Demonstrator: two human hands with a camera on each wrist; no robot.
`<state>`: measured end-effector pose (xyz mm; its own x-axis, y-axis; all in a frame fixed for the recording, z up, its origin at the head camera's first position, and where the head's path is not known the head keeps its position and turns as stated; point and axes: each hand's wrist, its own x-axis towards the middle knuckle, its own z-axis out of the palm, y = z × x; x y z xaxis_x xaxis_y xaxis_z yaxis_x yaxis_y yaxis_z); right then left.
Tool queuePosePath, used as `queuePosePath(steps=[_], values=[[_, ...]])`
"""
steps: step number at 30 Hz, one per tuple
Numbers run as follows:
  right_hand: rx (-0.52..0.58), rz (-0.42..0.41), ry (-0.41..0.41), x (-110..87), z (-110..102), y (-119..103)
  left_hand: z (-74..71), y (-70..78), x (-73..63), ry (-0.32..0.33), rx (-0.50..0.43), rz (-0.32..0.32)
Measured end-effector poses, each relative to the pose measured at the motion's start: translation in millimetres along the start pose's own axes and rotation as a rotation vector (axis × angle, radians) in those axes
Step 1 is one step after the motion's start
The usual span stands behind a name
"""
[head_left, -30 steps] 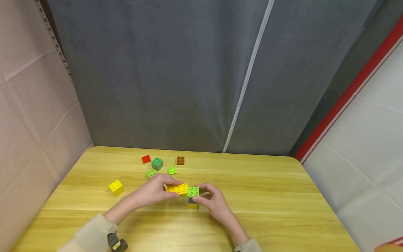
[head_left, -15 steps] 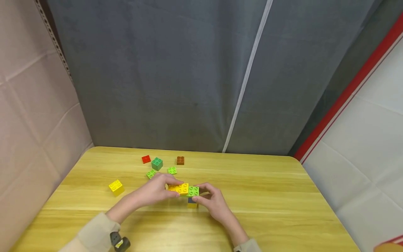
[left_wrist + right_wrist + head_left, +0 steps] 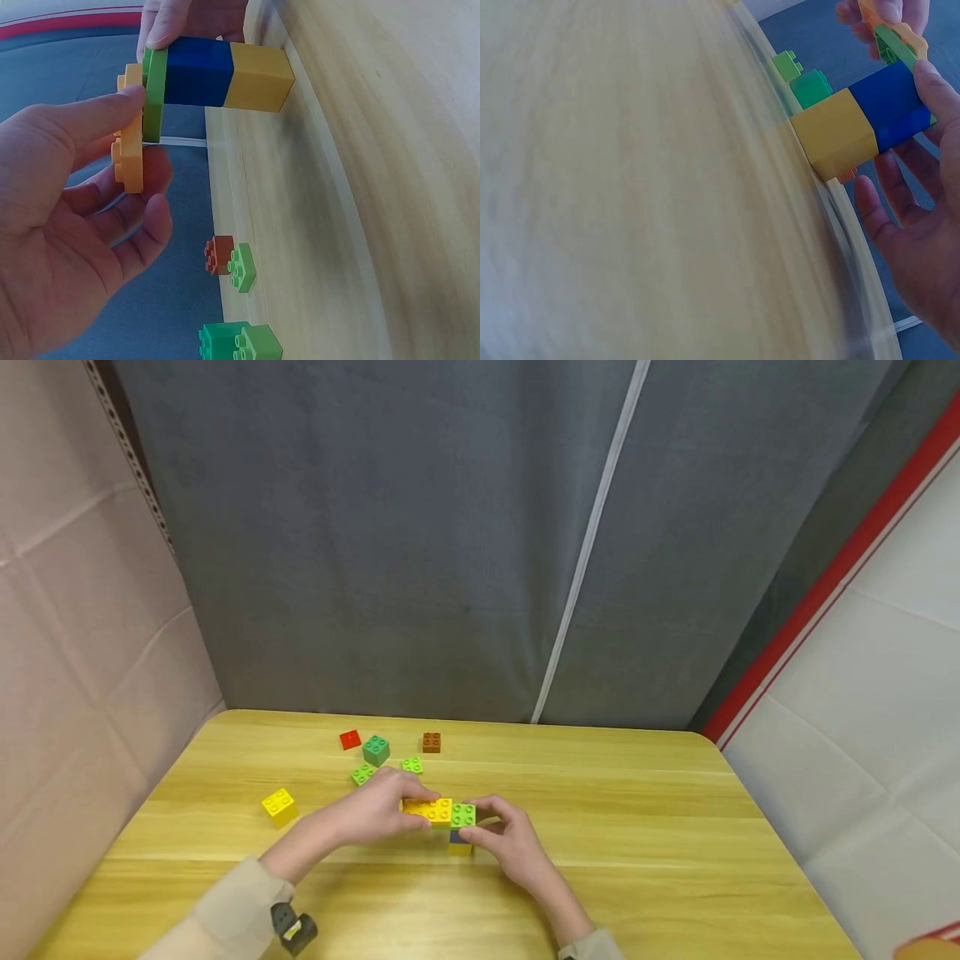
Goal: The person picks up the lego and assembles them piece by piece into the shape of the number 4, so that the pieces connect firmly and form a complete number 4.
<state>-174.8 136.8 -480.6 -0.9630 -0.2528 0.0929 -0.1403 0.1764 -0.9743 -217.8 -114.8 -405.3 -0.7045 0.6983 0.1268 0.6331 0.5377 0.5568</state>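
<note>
In the head view, a small brick tower stands mid-table: a yellow brick [image 3: 836,131] at the bottom, a blue brick [image 3: 889,101] on it, and a flat light green brick [image 3: 463,815] on top, jutting left. My left hand [image 3: 378,810] pinches a flat yellow-orange brick [image 3: 429,812] between thumb and fingers, over the green brick's left part. In the left wrist view, this brick [image 3: 132,131] lies against the green one's studs. My right hand [image 3: 510,837] holds the tower's top from the right, thumb in front and fingers behind, at the green brick's edge.
Behind the left hand lie a red flat brick [image 3: 349,740], a dark green brick [image 3: 376,750], a brown brick [image 3: 431,742] and two light green bricks, one [image 3: 412,765] to the right and one [image 3: 362,774] nearer. A yellow brick [image 3: 280,807] sits at left on the wooden table [image 3: 637,835].
My left hand has shifted slightly right with the flat yellow-orange brick, which now sits straighter along the green one. My right hand has stayed nearly still at the tower.
</note>
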Motion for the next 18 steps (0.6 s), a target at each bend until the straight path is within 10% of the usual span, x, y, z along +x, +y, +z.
queuePosePath(steps=[18], values=[[0.016, 0.007, 0.009, 0.0, 1.0, 2.4, -4.1, 5.6, 5.2, -0.044, -0.002, -0.057]])
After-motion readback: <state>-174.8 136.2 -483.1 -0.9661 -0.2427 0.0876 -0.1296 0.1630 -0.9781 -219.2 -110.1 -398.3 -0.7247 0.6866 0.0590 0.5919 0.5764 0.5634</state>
